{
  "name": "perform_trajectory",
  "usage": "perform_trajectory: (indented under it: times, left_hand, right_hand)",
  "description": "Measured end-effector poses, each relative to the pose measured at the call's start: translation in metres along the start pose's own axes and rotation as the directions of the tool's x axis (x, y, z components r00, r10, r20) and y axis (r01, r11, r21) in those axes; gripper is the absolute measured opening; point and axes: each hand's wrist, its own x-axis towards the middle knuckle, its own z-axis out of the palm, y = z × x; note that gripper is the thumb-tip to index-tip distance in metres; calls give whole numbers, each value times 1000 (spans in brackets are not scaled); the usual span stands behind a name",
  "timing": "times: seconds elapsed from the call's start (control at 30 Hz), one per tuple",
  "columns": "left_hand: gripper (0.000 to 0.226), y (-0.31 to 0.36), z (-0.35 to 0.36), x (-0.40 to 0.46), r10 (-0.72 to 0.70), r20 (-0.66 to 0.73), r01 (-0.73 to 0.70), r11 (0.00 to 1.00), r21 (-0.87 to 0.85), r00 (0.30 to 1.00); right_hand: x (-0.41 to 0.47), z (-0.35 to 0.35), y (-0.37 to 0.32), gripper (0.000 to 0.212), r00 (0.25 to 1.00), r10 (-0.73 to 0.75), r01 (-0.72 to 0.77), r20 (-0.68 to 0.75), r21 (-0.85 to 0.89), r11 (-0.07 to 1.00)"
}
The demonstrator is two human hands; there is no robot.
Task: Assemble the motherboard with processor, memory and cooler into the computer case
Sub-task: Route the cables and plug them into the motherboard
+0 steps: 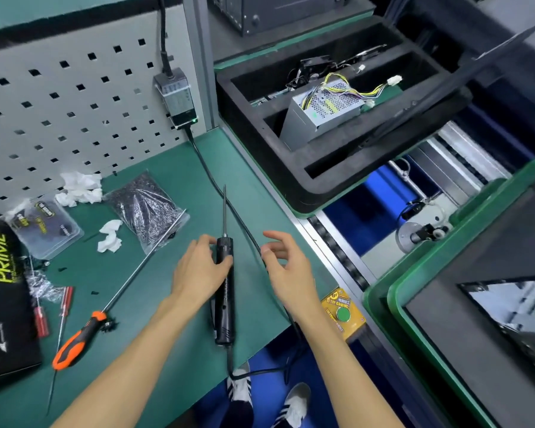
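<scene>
The desk [235,168] is covered in dark green matting; on it lies a black electric screwdriver [224,291] with a silver bit; left of that screwdriver, a manual screwdriver [74,342] has an orange and black handle and a silver shaft; further left of the electric screwdriver, a black box [3,298] carries yellow-green lettering; behind the electric screwdriver stands a pale grey pegboard [74,97] patterned with rows of square black holes; white crumpled tissues [81,188] lie below it; right of the electric screwdriver sits a yellow box [343,313] with a green button; beyond it, a black foam tray [291,156] holds a silver power supply [318,112] with yellow, black and purple wires.
</scene>
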Motion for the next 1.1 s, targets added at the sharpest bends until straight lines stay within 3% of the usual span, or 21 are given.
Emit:
perform_trajectory:
  times: [0.1, 0.3, 0.6, 0.83, 1.1]
  left_hand:
    - [33, 17, -9, -6, 77, -38, -78, 997, -23, 996]
    - [12, 104, -15, -41, 304, 20, -298, 944, -145, 953]
    - [5, 243, 23, -147, 631, 136, -578, 763, -289, 764]
    - [9, 312, 64, -227, 750, 213, -672, 658, -339, 627]
    - [12, 375, 104, -294, 792, 203, -730, 610, -309, 577]
  right_hand:
    - [-8, -13, -9, 26, 999, -21, 21, -29, 15, 1000]
    - [-42, -76, -38, 25, 979, -86, 103, -183, 82, 991]
    - [-138, -225, -50, 24, 861, -124, 185, -492, 77, 980]
    - [-216, -319, -24, 24, 724, -123, 220, -678, 59, 974]
    - [-265, -394, 1, 26, 668, -108, 261, -736, 96, 961]
